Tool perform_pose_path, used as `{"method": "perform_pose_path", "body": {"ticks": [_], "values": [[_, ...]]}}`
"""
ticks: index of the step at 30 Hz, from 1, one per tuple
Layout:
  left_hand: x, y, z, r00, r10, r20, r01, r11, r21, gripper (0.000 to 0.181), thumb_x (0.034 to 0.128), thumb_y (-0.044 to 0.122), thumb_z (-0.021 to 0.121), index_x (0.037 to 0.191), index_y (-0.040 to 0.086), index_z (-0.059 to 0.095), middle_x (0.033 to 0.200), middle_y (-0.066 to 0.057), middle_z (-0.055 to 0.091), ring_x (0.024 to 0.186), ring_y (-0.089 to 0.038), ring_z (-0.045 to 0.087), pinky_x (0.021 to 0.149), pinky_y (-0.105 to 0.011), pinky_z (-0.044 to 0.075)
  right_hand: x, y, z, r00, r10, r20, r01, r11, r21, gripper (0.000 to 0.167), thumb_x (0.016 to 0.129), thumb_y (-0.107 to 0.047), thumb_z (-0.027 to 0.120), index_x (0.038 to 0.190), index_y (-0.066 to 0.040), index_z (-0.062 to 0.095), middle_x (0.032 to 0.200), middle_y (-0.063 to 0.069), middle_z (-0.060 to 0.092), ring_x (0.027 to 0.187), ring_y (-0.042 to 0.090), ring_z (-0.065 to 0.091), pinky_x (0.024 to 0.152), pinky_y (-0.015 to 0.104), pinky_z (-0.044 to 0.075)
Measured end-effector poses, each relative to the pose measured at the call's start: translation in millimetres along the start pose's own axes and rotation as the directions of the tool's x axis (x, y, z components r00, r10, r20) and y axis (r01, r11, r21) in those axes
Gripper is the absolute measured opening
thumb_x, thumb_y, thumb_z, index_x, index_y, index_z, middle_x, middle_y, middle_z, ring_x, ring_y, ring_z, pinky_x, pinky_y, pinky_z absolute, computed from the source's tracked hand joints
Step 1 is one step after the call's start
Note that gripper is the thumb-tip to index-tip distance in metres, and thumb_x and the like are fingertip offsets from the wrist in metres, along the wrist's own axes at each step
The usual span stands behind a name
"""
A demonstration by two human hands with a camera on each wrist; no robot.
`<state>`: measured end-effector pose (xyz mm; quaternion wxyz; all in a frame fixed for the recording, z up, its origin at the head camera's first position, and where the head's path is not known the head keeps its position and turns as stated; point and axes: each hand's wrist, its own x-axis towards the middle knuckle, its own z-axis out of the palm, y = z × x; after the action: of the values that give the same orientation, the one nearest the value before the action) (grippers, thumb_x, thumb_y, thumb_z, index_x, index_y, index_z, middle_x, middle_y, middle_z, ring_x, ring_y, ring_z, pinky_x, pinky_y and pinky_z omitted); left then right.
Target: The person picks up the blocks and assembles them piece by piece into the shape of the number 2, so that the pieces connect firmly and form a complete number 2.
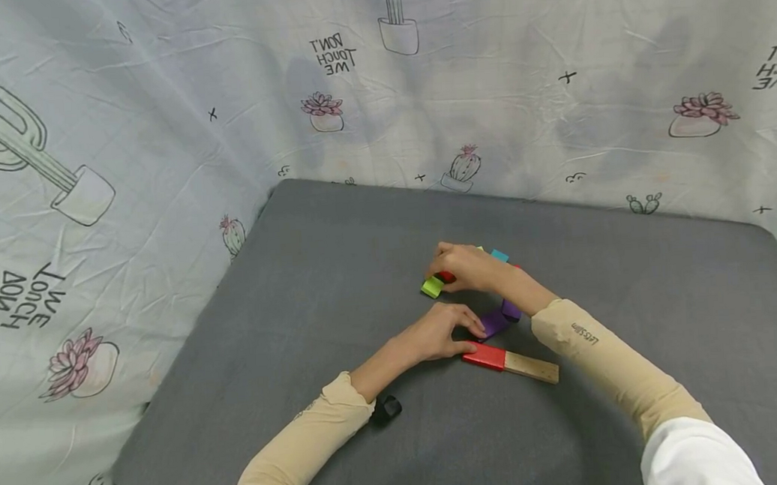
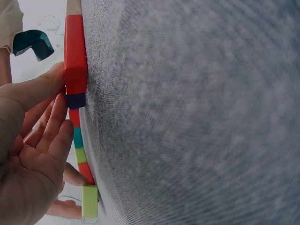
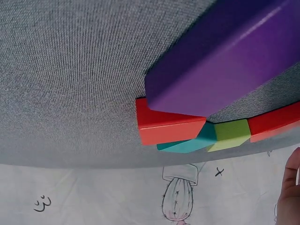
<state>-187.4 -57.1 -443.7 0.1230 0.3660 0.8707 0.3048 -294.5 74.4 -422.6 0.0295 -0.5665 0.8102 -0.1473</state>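
Note:
My right hand [image 1: 467, 265] pinches a lime green block [image 1: 432, 287] at the end of a curved row of coloured blocks. Beside it, a red block [image 1: 446, 277] is partly covered by the fingers. My left hand [image 1: 443, 330] reaches in nearer to me, its fingers extended. Its thumb touches the end of a red block [image 1: 484, 357], and its fingertips are at a flat purple block [image 1: 494, 324]. The left wrist view shows the thumb against the red block [image 2: 76, 56]. Only the edge of the right hand [image 3: 289, 197] enters the right wrist view.
A plain wooden block [image 1: 533, 368] adjoins the nearer red block. Farther along the row are a second purple block [image 1: 511, 310], a teal block [image 3: 192, 143] and another lime green block [image 3: 229, 134]. Printed cloth [image 1: 377, 85] hangs behind the grey table [image 1: 335, 254].

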Motion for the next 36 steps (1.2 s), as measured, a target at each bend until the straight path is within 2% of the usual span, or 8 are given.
{"method": "perform_pose_path", "body": {"ticks": [5, 10, 24, 28, 32, 36], "values": [[0.3, 0.7, -0.4, 1.0, -0.006, 0.001, 0.006, 1.0, 0.013, 0.025, 0.0836, 0.017, 0.076, 0.108, 0.011, 0.075, 0.113, 0.0, 0.067, 0.108, -0.012, 0.059, 0.097, -0.021, 0.042, 0.2, 5, 2, 0.998, -0.058, 0.009, 0.059, 0.998, -0.015, 0.025, 0.079, -0.007, 0.078, 0.105, -0.007, 0.074, 0.11, 0.006, 0.068, 0.1, 0.023, 0.053, 0.082, 0.036, 0.051], [0.4, 0.8, -0.7, 1.0, -0.001, 0.0, 0.001, 1.0, 0.026, 0.025, 0.0837, 0.017, 0.076, 0.108, 0.011, 0.075, 0.112, 0.0, 0.067, 0.108, -0.012, 0.059, 0.097, -0.021, 0.041, 1.4, 5, -2, 0.998, -0.069, 0.014, 0.069, 0.997, -0.027, 0.023, 0.078, -0.004, 0.078, 0.101, -0.008, 0.075, 0.113, 0.009, 0.066, 0.103, 0.025, 0.052, 0.083, 0.037, 0.05], [1.3, 3.6, -0.5, 1.0, -0.003, 0.006, 0.003, 1.0, 0.012, 0.025, 0.0841, 0.016, 0.075, 0.108, 0.01, 0.074, 0.114, -0.002, 0.066, 0.109, -0.014, 0.059, 0.097, -0.021, 0.041, 4.9, 3, -9, 0.995, 0.009, 0.097, -0.006, 0.999, -0.034, 0.024, 0.078, -0.008, 0.078, 0.102, -0.01, 0.077, 0.121, 0.011, 0.063, 0.107, 0.028, 0.051, 0.085, 0.04, 0.049], [2.6, 5.9, -0.5, 1.0, 0.008, 0.005, -0.008, 1.0, 0.016, 0.024, 0.0836, 0.015, 0.076, 0.107, 0.009, 0.075, 0.113, -0.002, 0.066, 0.108, -0.014, 0.059, 0.097, -0.021, 0.042, 1.7, 2, -13, 0.992, 0.04, 0.119, -0.038, 0.999, -0.023, 0.03, 0.077, -0.009, 0.079, 0.107, -0.009, 0.075, 0.124, 0.011, 0.062, 0.11, 0.028, 0.05, 0.088, 0.042, 0.048], [2.6, 8.0, -1.1, 1.0, 0.003, 0.008, -0.003, 1.0, 0.029, 0.023, 0.0834, 0.015, 0.076, 0.106, 0.009, 0.075, 0.112, -0.002, 0.066, 0.107, -0.014, 0.06, 0.096, -0.021, 0.042, -4.5, 1, -23, 0.992, 0.097, 0.078, -0.1, 0.994, 0.036, 0.036, 0.079, -0.005, 0.077, 0.114, -0.005, 0.071, 0.125, 0.013, 0.06, 0.114, 0.03, 0.049, 0.091, 0.044, 0.047], [0.1, 11.2, -2.3, 0.999, -0.036, 0.022, 0.035, 0.997, 0.063, 0.022, 0.0844, 0.013, 0.075, 0.105, 0.009, 0.075, 0.112, -0.003, 0.065, 0.107, -0.014, 0.06, 0.095, -0.021, 0.044, -16.7, -3, -37, 0.982, 0.184, -0.04, -0.179, 0.978, 0.104, 0.032, 0.084, -0.003, 0.071, 0.116, -0.002, 0.069, 0.123, 0.014, 0.061, 0.116, 0.031, 0.049, 0.093, 0.047, 0.045]]}}
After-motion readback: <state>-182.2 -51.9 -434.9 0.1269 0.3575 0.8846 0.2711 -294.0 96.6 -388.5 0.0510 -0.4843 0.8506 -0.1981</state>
